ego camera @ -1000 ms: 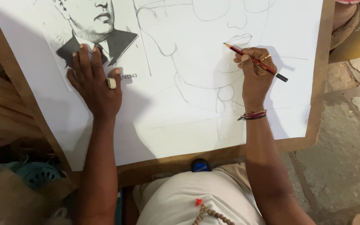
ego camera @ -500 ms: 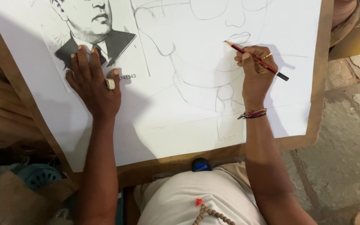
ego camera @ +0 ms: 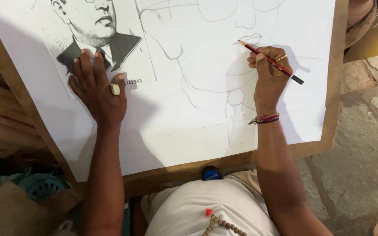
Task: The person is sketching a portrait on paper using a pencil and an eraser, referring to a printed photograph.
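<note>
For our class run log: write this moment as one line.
left hand: flat on reference photo | right hand: holds pencil, tip on sketch

stone floor [ego camera: 364, 144] | bead string [ego camera: 224, 225] | teal basket [ego camera: 44, 187]

Changes logged: our right hand [ego camera: 267, 76] carried the pencil [ego camera: 271, 61] tip slightly up-left toward the sketched lips; our view shifted marginally.
</note>
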